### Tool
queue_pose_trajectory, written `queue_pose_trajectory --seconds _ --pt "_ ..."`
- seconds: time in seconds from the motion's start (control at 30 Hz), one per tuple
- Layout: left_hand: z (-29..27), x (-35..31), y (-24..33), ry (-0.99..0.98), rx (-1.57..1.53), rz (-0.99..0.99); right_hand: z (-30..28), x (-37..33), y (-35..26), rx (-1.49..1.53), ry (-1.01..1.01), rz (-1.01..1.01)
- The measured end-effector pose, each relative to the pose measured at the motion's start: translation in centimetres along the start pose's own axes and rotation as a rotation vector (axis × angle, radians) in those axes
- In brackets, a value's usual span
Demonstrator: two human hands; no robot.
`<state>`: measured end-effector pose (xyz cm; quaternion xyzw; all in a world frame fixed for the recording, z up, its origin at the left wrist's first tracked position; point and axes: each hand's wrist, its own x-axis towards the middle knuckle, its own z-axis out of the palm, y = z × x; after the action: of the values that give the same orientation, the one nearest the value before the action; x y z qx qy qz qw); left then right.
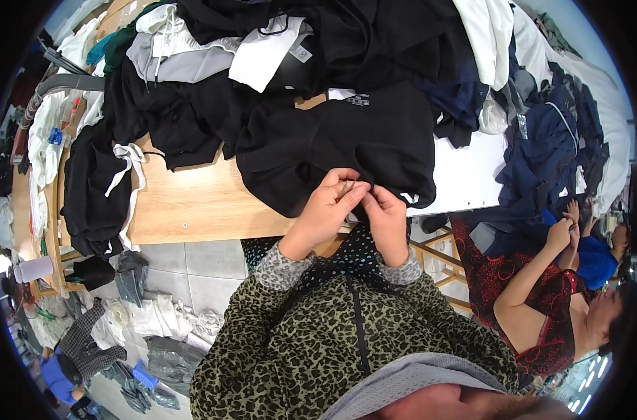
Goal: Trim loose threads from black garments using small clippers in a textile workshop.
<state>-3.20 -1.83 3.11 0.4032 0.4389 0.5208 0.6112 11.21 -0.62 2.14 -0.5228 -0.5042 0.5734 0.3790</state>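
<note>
A black garment (346, 143), apparently a pair of sweatpants or a sweatshirt, lies spread on the table in front of me. Over its near edge, my left hand (327, 212) is closed in a pinch. A small, thin, greyish metal-looking tool (345, 187) shows between its thumb and fingers, mostly hidden. My right hand (387, 218) is closed too, thumb and fingertips pinching the garment's edge right beside the left fingertips. A small white patch shows on the black cloth just past the right hand.
Black, white and grey garments (185, 56) are heaped along the far side of the wooden table (192, 210). Navy clothes (549, 140) pile up at the right, where a co-worker (535, 301) in red and black sits close by. Bags and cloth lie on the tiled floor at lower left.
</note>
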Motion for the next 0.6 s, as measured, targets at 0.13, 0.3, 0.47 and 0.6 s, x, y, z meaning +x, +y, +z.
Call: queue_pose_trajectory --seconds 0.13,0.3,0.47,0.6 --pt "-1.4 -0.1 0.1 0.170 0.018 -0.033 -1.4 0.9 -0.5 0.732 -0.102 0.438" --pt "-0.7 -0.7 -1.0 0.170 -0.107 -0.186 -1.9 1.0 0.7 0.948 -0.208 0.513" --pt "-0.4 -0.6 -1.9 0.185 -0.190 -0.199 -1.6 0.5 -0.2 0.906 -0.214 0.490" --pt "-0.5 -0.7 -1.5 0.208 -0.230 -0.265 -1.6 0.1 -0.1 0.921 -0.205 0.488"
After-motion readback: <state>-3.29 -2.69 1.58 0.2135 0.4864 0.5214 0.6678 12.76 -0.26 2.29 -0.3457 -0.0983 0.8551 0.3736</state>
